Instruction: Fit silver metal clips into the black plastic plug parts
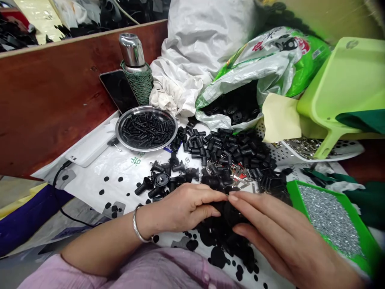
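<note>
Around: white plastic sheet (pixel 90 184) | black plastic parts (pixel 234 160) | wooden partition (pixel 54 104)

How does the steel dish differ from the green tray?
The steel dish is round and holds black coiled parts; the green tray is rectangular and holds tiny silver pieces. The tray lies beside the right hand, the dish farther off. Both are shallow, rimmed containers full of small loose parts.

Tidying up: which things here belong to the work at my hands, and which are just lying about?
In the work: left hand, right hand, black plastic parts, steel dish of black pieces, green tray of silver bits.
Lying about: steel flask, phone, white sack.
</note>
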Tool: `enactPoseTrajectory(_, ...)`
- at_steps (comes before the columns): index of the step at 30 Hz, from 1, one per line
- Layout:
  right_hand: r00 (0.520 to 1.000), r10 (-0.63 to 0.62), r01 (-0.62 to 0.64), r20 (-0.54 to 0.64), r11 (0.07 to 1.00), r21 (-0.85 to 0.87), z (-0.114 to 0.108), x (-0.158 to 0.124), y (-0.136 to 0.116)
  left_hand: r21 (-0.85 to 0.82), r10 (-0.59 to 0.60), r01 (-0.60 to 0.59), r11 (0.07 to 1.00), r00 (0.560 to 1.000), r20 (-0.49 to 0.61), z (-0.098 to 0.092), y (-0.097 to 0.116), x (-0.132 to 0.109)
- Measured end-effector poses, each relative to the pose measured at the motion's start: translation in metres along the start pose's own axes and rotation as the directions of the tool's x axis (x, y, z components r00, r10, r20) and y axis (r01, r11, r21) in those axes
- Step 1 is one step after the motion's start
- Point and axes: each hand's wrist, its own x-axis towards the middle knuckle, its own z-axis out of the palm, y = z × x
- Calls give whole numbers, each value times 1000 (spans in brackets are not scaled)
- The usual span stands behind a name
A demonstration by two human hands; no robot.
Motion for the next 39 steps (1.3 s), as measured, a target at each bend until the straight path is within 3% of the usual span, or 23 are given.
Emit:
enactPoseTrajectory(11, 980, -50, 57, 192, 998, -29, 10, -6, 1, 38, 4, -6, 999, 998, 64, -1, -6, -4)
enactPoseTrajectory(14, 987, -57, 62, 152, 998, -28, 12, -3, -2, 75, 23, -27, 997, 998, 60, 2, -7, -4)
enactPoseTrajectory(19, 996, 75, -76, 43, 996, 46, 20, 6, -8, 126, 57, -60, 990, 998, 33, 9, -10, -5)
enactPoseTrajectory(25, 980, 192, -196, 46, 974, 113, 20, 9, -8, 104, 40, -36, 994, 998, -37, 11, -13, -4)
enactPoseTrajectory(27, 981, 182, -188, 68, 979, 76, 14, 9, -6, 80, 35, -33, 996, 999, -34, 9, -11, -4)
enactPoseTrajectory(33, 977, 2, 2, 212, 1000, -22, 4, 10, 0, 66, 41, -40, 997, 999, -2, 8, -9, -5)
enactPoseTrajectory(39, 985, 161, -168, 56, 973, 159, 22, 9, 0, 233, 54, -20, 972, 989, -137, 15, -10, -8)
